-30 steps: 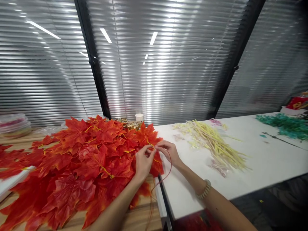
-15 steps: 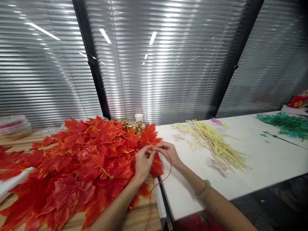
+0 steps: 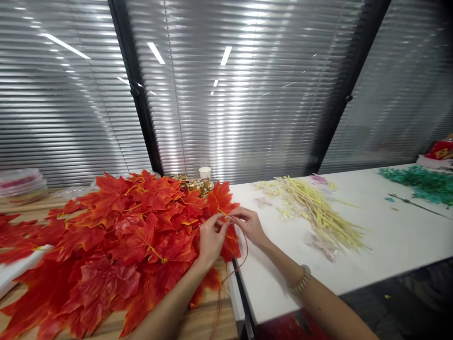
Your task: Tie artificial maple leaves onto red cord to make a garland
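My left hand (image 3: pixel 212 237) and my right hand (image 3: pixel 250 226) meet fingertip to fingertip at the right edge of a heap of red artificial maple leaves (image 3: pixel 106 274). The left thumb and forefinger pinch the yellow stem of one maple leaf (image 3: pixel 218 197), which points away from me. A thin reddish cord (image 3: pixel 247 250) runs from my right fingertips, loops down and hangs past the table edge. The right fingers are closed on its end. The exact contact point of stem and cord is too small to make out.
On the white table (image 3: pixel 276 278) lie yellow stems (image 3: pixel 322 212) and teal foliage (image 3: pixel 424 184). A paper cup (image 3: pixel 205 173) and gold wrappers (image 3: pixel 200 188) stand behind the leaves. Plastic tubs (image 3: pixel 21 185) are at far left. A gap (image 3: pixel 244 297) separates the two tables.
The cord's loop has shifted slightly left and lies closer to my right hand. Both hands stay nearly in place, still pinching. The view has shifted very slightly.
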The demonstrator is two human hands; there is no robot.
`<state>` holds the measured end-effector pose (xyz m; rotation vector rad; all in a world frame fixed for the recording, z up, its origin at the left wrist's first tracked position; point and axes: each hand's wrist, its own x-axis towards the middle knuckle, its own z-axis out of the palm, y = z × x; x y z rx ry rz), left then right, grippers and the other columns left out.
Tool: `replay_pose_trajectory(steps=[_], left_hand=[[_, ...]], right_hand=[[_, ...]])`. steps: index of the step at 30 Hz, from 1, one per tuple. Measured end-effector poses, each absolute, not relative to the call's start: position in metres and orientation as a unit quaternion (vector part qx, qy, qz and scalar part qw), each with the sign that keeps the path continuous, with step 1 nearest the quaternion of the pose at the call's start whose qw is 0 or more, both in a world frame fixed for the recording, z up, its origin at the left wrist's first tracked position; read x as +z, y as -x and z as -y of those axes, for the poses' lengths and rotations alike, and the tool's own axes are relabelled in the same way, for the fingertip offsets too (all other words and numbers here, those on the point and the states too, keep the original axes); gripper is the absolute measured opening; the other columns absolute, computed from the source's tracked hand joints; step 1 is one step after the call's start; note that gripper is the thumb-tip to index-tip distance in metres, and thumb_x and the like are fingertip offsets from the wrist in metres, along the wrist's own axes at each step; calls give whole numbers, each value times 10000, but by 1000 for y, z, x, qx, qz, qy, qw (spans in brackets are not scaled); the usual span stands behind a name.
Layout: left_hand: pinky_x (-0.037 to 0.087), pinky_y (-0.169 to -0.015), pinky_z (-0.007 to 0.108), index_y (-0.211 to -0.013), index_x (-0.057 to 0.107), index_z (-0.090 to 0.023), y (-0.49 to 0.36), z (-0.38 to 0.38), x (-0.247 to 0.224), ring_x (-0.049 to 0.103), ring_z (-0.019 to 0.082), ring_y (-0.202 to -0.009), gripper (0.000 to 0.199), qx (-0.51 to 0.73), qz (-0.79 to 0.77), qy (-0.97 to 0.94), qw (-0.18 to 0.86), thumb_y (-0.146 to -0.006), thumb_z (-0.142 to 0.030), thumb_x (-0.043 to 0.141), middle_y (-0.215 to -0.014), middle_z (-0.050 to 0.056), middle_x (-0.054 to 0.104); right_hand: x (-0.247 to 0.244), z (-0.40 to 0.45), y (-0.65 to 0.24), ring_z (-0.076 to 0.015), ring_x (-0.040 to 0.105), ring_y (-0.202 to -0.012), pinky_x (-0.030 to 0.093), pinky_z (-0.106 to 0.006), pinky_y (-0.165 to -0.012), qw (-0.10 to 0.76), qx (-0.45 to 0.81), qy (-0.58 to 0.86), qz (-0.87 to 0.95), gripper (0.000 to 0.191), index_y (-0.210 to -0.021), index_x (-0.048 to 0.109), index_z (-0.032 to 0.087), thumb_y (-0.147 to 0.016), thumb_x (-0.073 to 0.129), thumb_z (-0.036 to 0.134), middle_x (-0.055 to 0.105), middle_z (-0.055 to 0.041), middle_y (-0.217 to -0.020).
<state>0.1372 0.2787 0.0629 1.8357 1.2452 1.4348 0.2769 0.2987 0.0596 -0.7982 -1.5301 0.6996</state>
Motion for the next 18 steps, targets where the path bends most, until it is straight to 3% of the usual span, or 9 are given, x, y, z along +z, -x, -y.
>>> replay_pose_trajectory(steps=[10, 18], left_hand=[[486, -615, 221, -902, 626, -159, -136, -279, 65, 571, 120, -617, 180, 547, -450, -647, 282, -749, -234, 569, -641, -7, 594], [492, -679, 257, -990, 616, -158, -134, -283, 62, 611, 152, -744, 233, 553, -422, -664, 274, -773, -203, 546, -822, 54, 654]], right_hand=[[59, -299, -278, -162, 601, -724, 493, -275, -646, 576, 326, 355, 660, 170, -791, 671, 183, -722, 648, 337, 643, -56, -798], [59, -300, -277, -156, 582, -722, 489, -274, -649, 574, 352, 373, 638, 219, -800, 633, 173, -688, 667, 359, 629, -52, -787]])
